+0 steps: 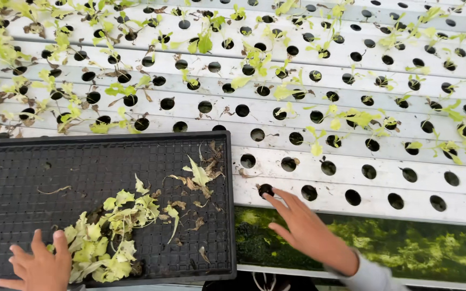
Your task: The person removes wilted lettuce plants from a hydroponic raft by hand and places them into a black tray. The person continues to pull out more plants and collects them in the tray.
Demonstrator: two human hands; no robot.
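A black mesh tray lies at the lower left, over the near edge of white grow channels. A heap of pale green and brown wilted seedlings lies in it. My left hand rests flat on the tray's near edge, fingers spread, touching the heap. My right hand reaches to a hole with a small dark plug in the nearest channel, fingertips at the plug. Whether the fingers grip it is unclear.
Rows of white channels with round holes fill the upper view; small yellow-green seedlings stand in many holes, with dry brown leaves at left. An open trough with green algae runs under my right hand.
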